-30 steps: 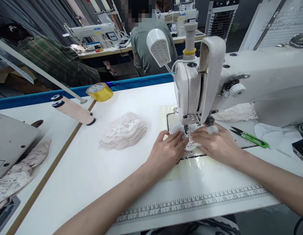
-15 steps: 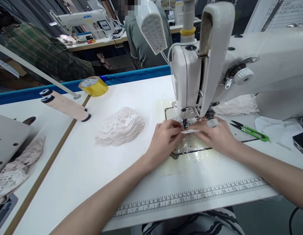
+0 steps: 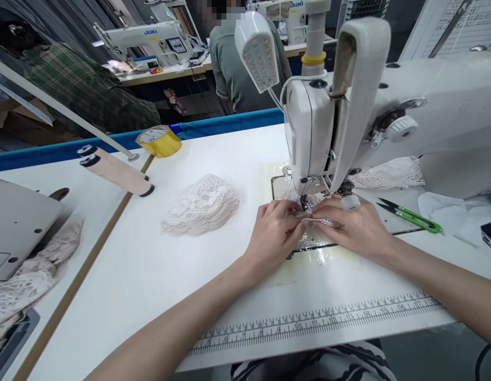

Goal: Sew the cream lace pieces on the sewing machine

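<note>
Lace: white lace piece [image 3: 315, 219] pinched flat from both sides, right under the needle
Left hand [image 3: 274, 233]: fingertips nipping its near-left edge
Right hand [image 3: 358, 228]: pressing its right end, closer to the presser foot [image 3: 305, 202]
Axis: runs left-right between hands
Nearby: lace stack [image 3: 201, 205] off left, green snips [image 3: 412, 216] off right

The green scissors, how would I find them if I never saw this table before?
Start at the big white sewing machine on the white table. Look just below its long arm, to the right of the person's right hand, where the small snips lie flat on the tabletop. They are the only bright green thing there, with dark pointed blades, beside plain white cloth.
</note>
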`<state>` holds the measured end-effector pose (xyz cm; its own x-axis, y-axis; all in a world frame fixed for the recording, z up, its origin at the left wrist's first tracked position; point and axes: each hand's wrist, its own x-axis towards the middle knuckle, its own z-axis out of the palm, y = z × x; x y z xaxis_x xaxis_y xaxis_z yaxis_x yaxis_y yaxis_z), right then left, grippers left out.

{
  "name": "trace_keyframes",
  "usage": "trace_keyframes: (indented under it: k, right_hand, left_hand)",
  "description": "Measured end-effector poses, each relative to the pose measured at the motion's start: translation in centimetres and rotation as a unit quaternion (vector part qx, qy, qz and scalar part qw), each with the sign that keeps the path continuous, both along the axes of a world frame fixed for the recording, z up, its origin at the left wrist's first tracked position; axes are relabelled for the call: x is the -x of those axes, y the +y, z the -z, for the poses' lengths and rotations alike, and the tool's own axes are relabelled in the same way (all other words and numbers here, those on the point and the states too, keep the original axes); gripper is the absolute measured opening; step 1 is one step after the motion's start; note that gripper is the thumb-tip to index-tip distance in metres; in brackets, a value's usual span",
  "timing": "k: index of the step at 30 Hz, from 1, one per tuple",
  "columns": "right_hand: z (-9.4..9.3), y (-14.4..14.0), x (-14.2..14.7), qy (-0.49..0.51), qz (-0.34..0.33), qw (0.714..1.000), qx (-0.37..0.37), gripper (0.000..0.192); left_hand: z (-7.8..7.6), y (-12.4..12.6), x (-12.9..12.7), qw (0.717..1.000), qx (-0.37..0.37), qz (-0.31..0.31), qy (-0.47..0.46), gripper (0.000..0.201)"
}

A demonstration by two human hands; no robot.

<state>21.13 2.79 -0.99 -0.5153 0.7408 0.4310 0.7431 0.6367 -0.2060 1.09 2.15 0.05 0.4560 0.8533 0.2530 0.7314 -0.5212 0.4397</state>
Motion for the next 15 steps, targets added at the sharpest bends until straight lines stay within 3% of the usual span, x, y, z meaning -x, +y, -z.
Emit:
trace_keyframes:
  k: [4, 9, 15]
  right_hand:
    - [0.1, 0.0, -0.1, -0.018, -0.019, 0.999, -0.021, 0.021]
    - [-0.1, -0.2, -0.1, -0.029, -0.059, 0.996, -0.06, 0.022]
    - [-0.3, -0.3, -0.1, -0.035, -0.085, 0.99, -0.104, 0.02]
  left_hand:
    - [0.5, -0.6, 0.3, 0.994, -0.09, 0.026, 0.049, 0.021]
    - [0.8, -1.7, 0.9, 0.964, -0.223, 0.075, 0.124, 0.025]
    - [0.7, -2.4, 0.9, 0.95, -0.252, 0.082, 0.164, 0.026]
